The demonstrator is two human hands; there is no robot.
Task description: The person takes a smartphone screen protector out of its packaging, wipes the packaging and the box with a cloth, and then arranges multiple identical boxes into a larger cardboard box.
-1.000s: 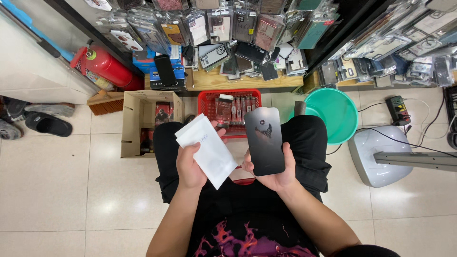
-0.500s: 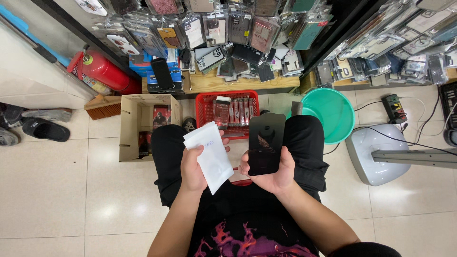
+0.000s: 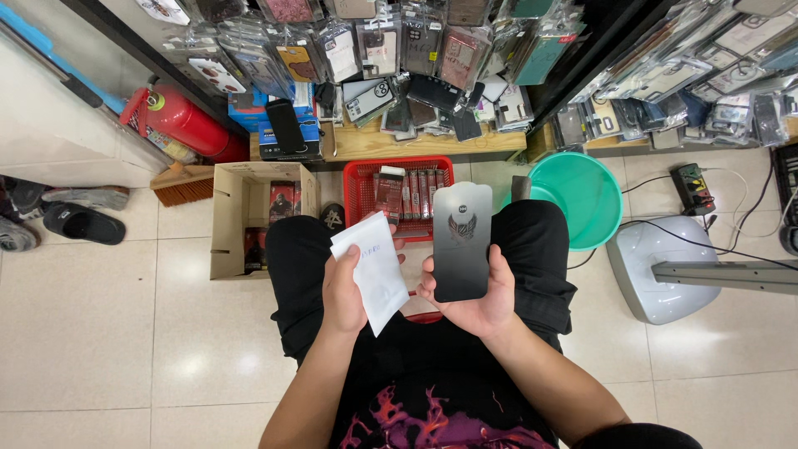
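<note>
One white sleeve and one dark glass sheet are held above the person's lap. The left hand is closed around the sleeve, a flat, blank paper packet tilted to the side. The right hand grips the sheet, a rounded rectangle, grey at the top and black lower down, with a winged emblem. One red basket sits beyond the knees, beside one cardboard box and one green tub.

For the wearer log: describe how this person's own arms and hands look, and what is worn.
Both forearms are bare, with no sleeves reaching them. The left hand and right hand wear no gloves; no rings or watch show. The person wears a black shirt with a pink and purple print, and black trousers.
</note>
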